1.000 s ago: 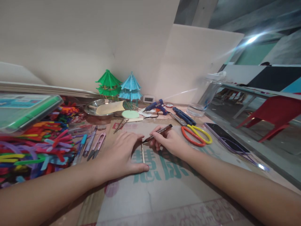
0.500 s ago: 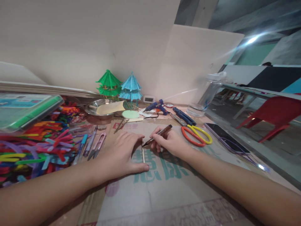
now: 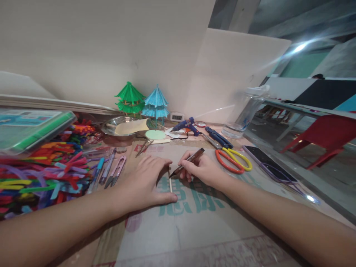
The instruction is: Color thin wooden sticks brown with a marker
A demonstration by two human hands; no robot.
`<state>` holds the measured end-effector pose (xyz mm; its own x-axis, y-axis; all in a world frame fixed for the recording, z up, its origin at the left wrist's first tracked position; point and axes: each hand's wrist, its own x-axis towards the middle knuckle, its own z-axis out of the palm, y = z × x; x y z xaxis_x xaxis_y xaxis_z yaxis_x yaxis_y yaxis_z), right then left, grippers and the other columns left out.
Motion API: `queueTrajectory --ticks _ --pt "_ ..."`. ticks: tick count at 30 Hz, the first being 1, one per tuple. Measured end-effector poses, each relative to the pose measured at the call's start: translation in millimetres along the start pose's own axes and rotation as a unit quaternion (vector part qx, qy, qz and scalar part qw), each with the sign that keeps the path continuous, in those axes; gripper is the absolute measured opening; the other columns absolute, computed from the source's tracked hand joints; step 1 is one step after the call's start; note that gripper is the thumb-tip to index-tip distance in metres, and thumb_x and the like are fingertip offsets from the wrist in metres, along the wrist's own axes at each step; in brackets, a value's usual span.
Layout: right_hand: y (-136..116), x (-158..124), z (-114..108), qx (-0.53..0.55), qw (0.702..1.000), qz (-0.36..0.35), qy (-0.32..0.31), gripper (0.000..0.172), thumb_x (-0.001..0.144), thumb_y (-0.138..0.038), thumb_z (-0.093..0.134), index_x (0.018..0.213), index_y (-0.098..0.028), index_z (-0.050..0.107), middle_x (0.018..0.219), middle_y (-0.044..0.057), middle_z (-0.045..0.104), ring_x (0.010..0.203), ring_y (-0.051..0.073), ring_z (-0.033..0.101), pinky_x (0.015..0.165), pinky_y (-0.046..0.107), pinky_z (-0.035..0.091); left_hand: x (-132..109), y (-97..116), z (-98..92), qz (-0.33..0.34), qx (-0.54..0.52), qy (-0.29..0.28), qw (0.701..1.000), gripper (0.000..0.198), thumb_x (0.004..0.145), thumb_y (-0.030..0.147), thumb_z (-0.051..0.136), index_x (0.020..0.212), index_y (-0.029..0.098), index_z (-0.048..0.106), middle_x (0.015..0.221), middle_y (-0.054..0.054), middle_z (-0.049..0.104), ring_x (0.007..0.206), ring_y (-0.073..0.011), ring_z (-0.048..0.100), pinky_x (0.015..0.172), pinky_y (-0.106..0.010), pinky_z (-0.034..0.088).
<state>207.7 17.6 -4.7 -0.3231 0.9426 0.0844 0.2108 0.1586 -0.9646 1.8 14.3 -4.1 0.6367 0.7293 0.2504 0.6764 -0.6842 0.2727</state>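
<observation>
A brown marker (image 3: 191, 160) is gripped in my right hand (image 3: 201, 166), its dark tip touching a thin wooden stick (image 3: 171, 185). The stick's far part looks dark brown, while the near part is pale. My left hand (image 3: 147, 181) steadies the stick against the cardboard sheet (image 3: 205, 230), with the thumb at the near end and the index finger at the far end. Under both hands, large green printed characters (image 3: 178, 202) show on the sheet.
Left lie pipe cleaners (image 3: 55, 174), a plastic case (image 3: 33, 129), pens (image 3: 107, 168) and thread snips (image 3: 116, 172). Behind are a metal bowl (image 3: 111, 129), green (image 3: 129, 98) and blue (image 3: 156, 104) tiered models and a glue gun (image 3: 185, 125). Scissors (image 3: 228, 163), pliers (image 3: 218, 137), a phone (image 3: 267, 163) and a bottle (image 3: 241, 115) stand right.
The marker tip has moved slightly nearer to me along the stick. My left hand keeps its place on the stick, and the view has shifted a little.
</observation>
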Motion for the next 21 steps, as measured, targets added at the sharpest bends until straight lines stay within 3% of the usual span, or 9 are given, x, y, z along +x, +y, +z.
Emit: queueTrajectory --ticks 10,16,21 --pt "0.6 -0.1 -0.3 -0.016 1.000 -0.017 0.019 0.019 0.080 -0.036 0.059 0.076 -0.019 0.050 0.057 -0.002 0.063 0.043 0.008 0.051 0.046 0.021 0.042 -0.4 0.8 -0.7 0.003 0.023 0.007 1.000 0.067 0.066 0.060 0.073 0.117 0.019 0.058 0.112 -0.011 0.062 0.107 -0.0343 0.054 0.093 -0.048 0.042" --pt "1.3 -0.6 -0.4 -0.008 1.000 -0.001 -0.013 0.021 0.078 -0.038 0.060 0.077 -0.019 0.051 0.056 -0.002 0.063 0.043 0.009 0.053 0.046 0.022 0.044 0.1 1.9 -0.5 -0.005 0.010 -0.002 1.000 0.068 0.066 0.057 0.075 0.119 0.017 0.056 0.113 -0.012 0.060 0.108 -0.0337 0.053 0.091 -0.047 0.043" --pt "2.6 0.0 0.4 -0.009 1.000 -0.017 0.010 0.019 0.079 -0.037 0.059 0.077 -0.019 0.050 0.057 -0.002 0.063 0.043 0.009 0.053 0.046 0.022 0.043 0.9 2.6 -2.0 -0.004 0.014 -0.010 1.000 0.067 0.066 0.058 0.074 0.117 0.018 0.057 0.113 -0.012 0.061 0.107 -0.0340 0.053 0.091 -0.047 0.043"
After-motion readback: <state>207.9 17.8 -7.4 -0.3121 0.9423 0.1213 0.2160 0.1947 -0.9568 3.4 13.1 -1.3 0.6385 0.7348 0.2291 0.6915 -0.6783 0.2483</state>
